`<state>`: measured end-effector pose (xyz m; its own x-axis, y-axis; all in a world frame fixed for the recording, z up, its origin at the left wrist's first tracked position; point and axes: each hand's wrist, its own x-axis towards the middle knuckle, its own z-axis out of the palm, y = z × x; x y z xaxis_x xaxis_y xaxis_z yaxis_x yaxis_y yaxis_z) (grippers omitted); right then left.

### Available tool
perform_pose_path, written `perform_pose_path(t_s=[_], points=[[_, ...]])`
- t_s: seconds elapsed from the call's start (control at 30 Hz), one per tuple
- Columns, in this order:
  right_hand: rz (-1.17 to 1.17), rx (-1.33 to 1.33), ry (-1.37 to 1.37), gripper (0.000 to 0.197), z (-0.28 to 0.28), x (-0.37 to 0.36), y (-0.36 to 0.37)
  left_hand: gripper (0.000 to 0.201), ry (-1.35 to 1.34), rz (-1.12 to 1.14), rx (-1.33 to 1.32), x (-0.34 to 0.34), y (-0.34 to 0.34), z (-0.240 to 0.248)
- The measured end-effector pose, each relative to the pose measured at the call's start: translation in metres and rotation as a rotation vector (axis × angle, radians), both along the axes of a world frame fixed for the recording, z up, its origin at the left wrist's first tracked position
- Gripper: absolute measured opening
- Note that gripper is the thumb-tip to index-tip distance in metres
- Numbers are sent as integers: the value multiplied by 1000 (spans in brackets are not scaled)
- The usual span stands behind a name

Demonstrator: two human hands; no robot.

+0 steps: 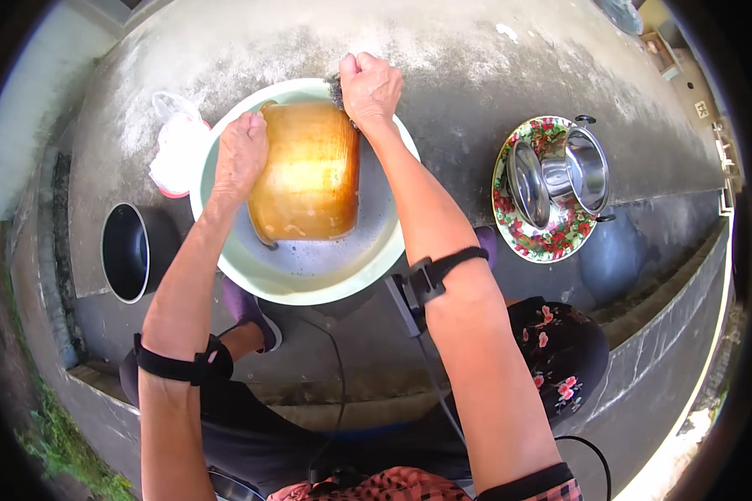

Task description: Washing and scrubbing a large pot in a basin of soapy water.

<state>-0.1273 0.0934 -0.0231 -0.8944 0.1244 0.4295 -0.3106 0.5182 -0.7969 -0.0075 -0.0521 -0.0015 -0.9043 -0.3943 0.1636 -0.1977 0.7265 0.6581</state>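
A golden-brown, stained metal pot [305, 171] lies on its side in a wide pale green basin [309, 290] with some greyish water in the bottom. My left hand [242, 154] is closed on the pot's left edge, with its fingertips hidden. At the pot's far right corner, my right hand [371, 88] is closed around a dark, fuzzy scouring pad [337, 92], only partly visible beside the fingers. The pad is against or very close to the pot's edge; I cannot tell which.
Left of the basin stand a dark cooking pot [127, 250] and a white plastic bag [179, 150] over something red-rimmed. On the right, a floral tray [526, 246] holds a shiny steel pot [589, 171] and a lid [526, 184]. A raised concrete ledge [668, 292] runs along the right.
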Motion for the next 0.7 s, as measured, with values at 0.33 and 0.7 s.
perform_pose_path(t_s=[0.33,0.7], points=[[168,-179,109,32,3,87,11,33,-2,25,-47,0,-13,0],[169,-240,88,33,-8,71,8,35,-60,68,-21,1,-19,-7]])
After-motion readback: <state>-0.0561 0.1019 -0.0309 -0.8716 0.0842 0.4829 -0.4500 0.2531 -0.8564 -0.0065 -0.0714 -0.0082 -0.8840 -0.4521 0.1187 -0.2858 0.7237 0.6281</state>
